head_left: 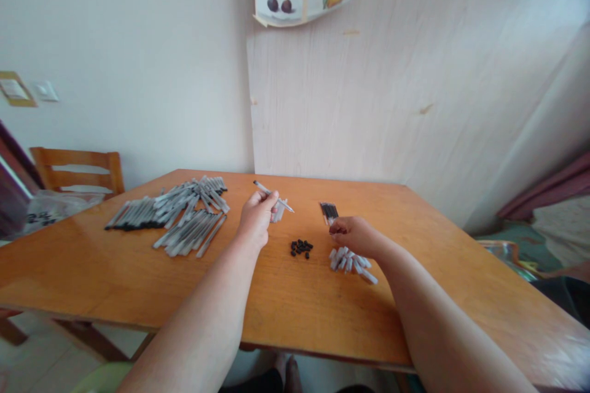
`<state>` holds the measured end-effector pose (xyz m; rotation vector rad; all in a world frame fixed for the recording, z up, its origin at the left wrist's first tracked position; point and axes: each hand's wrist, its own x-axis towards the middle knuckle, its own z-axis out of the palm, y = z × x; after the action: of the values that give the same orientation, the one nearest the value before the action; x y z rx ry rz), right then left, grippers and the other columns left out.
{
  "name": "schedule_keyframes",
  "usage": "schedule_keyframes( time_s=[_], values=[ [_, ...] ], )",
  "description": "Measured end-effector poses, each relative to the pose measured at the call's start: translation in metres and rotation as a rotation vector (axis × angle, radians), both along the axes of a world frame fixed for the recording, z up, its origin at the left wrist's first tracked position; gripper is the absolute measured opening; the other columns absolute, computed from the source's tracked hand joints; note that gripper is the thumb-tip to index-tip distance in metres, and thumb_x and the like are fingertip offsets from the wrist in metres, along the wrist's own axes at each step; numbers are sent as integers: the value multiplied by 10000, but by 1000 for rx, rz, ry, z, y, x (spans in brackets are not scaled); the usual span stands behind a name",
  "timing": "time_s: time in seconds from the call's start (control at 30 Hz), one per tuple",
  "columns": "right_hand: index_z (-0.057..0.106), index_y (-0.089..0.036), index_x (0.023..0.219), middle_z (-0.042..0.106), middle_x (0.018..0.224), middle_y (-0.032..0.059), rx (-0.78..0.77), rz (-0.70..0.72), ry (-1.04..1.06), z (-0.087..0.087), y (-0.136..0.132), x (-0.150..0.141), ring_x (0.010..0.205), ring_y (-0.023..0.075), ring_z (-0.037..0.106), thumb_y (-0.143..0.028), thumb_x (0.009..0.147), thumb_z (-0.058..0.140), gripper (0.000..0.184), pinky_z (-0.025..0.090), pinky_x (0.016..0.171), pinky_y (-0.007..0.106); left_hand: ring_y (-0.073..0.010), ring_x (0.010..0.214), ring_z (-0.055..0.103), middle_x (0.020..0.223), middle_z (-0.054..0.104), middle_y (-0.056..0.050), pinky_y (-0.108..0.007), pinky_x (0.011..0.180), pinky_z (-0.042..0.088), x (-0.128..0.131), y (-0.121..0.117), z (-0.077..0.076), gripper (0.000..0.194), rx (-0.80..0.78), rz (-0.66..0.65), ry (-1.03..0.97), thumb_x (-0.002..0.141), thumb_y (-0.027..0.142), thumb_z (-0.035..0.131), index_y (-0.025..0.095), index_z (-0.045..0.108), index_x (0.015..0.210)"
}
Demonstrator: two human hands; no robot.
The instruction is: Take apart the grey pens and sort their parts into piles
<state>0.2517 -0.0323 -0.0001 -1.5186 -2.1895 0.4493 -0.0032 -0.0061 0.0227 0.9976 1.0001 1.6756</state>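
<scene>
My left hand (259,215) is closed around a slim pen (282,201), which slants with its dark end up to the left and its pointed end down to the right. Just behind that hand lies a small group of pale, clear pieces (279,212), partly hidden. My right hand (354,234) has its fingers pinched together at the near end of a row of black pen refills (328,211); whatever is in the fingers is too small to make out. Below it lies a heap of whitish pen caps (350,261). Small black plugs (301,248) lie between my forearms.
Many clear pen barrels (184,230), some with black ends, are piled on the left of the wooden table (295,313). A chair (76,169) and a plastic bag (59,206) stand beyond its left edge. The wall (322,110) rises behind the far edge.
</scene>
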Motion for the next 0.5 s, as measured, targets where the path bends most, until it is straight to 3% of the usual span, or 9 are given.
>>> schedule_keyframes(
  time_s=[0.2, 0.4, 0.5],
  values=[
    [750, -201, 840, 721, 788, 11, -57, 47, 13, -2, 1, 1, 724, 166, 629, -163, 711, 621, 187, 433, 646, 254, -64, 439, 470, 561, 565, 34, -176, 412, 292, 1, -5, 3, 247, 3, -88, -25, 711, 324, 753, 172, 569, 775],
    [774, -208, 807, 741, 844, 26, -32, 78, -37, 3, -1, 0, 802, 182, 646, -108, 705, 549, 267, 454, 742, 272, -122, 578, 631, 698, 688, -37, -210, 530, 434, 1, -3, 0, 233, -4, -162, -53, 752, 274, 705, 169, 574, 913],
    [765, -206, 797, 738, 834, 22, -26, 33, -20, 7, -4, -2, 786, 172, 641, -91, 714, 510, 292, 441, 716, 264, -140, 653, 670, 755, 714, -61, -231, 599, 477, 3, -3, 0, 245, 5, -186, -101, 755, 238, 706, 169, 562, 941]
  ],
)
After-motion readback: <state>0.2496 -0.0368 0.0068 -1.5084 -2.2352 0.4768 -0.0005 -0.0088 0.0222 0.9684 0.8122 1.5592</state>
